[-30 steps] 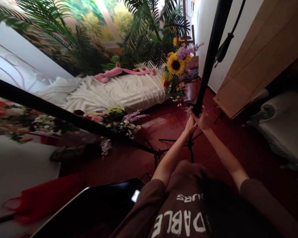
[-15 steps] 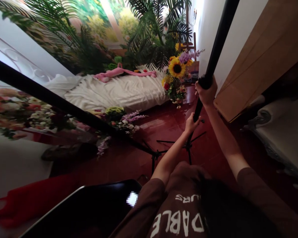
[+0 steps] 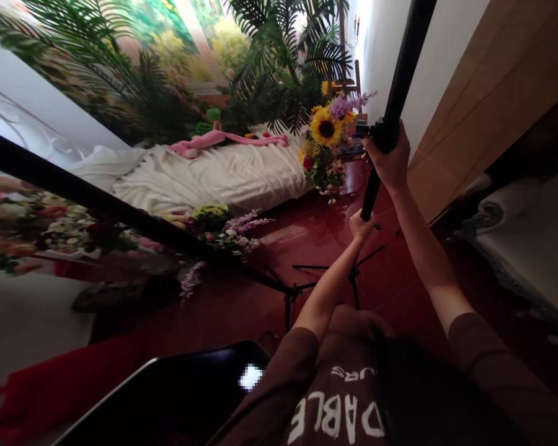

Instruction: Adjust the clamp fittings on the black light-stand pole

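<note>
Black pole [image 3: 402, 80] is rising at a tilt through both hands and running out past the far edge of the view. Left hand [image 3: 361, 226] is grasping it low down, while right hand [image 3: 388, 160] is clenching it higher up, right at a black clamp [image 3: 376, 131]. Below them, tripod legs [image 3: 328, 267] are spreading over the red tile floor [image 3: 260, 316]. A second pole [image 3: 97, 198] is slanting across the left side toward the floor, ending at a stand [image 3: 288, 303]. Farther off, a sunflower bouquet [image 3: 325, 133] is standing just beside a white-sheeted mattress [image 3: 214, 176] carrying a pink plush toy [image 3: 223, 142], with palm fronds [image 3: 279, 68] rising behind. A wooden panel [image 3: 474, 124] is leaning on the right, and a black panel [image 3: 167, 402] and red cloth [image 3: 60, 396] are lying near left.
</note>
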`<action>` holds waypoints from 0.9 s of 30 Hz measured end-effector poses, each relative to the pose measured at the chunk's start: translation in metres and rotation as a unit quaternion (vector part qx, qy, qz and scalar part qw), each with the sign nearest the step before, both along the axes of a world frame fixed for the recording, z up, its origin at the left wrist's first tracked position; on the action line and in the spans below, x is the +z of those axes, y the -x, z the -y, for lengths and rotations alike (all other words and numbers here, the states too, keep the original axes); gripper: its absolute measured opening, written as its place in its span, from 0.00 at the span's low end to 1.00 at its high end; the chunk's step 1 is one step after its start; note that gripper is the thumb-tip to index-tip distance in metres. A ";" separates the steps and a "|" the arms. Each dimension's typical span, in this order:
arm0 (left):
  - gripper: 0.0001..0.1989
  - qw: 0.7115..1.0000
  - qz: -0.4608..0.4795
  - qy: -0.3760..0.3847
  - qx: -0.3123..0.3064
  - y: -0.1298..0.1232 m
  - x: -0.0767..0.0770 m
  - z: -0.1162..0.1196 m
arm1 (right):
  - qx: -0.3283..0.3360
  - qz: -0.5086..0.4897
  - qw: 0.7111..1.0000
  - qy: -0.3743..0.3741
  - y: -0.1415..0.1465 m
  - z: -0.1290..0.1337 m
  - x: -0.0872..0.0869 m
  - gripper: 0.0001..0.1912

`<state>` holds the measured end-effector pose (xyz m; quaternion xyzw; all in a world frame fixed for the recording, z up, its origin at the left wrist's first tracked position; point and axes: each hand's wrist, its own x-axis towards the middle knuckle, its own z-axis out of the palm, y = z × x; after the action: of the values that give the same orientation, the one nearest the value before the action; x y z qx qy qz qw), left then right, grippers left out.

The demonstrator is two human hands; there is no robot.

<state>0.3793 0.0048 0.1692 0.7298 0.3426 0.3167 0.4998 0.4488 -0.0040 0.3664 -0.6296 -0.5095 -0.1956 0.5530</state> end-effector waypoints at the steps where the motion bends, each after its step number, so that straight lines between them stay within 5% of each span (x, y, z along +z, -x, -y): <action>1: 0.11 1.000 0.002 0.003 0.001 0.000 -0.001 0.000 | -0.022 -0.012 1.000 -0.004 0.006 0.009 -0.001 0.28; 4: 0.11 1.000 0.003 0.005 -0.002 0.001 -0.002 0.000 | -0.044 -0.053 0.998 0.004 0.019 0.045 -0.028 0.28; 9: 0.11 0.999 0.040 0.003 -0.015 0.002 -0.004 -0.001 | -0.048 -0.091 0.978 0.180 0.023 0.110 -0.127 0.14; 13: 0.15 0.998 0.064 0.016 -0.012 0.003 -0.004 -0.001 | -0.042 -0.169 0.941 0.290 0.028 0.134 -0.186 0.20; 17: 0.16 0.998 0.054 0.023 -0.016 0.003 -0.002 0.000 | -0.035 -0.235 0.931 0.278 0.030 0.134 -0.203 0.22; 27: 0.18 0.997 0.072 0.026 -0.025 0.005 -0.002 0.000 | -0.074 -0.337 0.906 0.244 0.024 0.114 -0.211 0.30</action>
<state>0.3746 0.0051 0.1672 0.7003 0.2949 0.3471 0.5497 0.4244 -0.1175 0.1554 -0.8091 -0.2763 0.1185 0.5049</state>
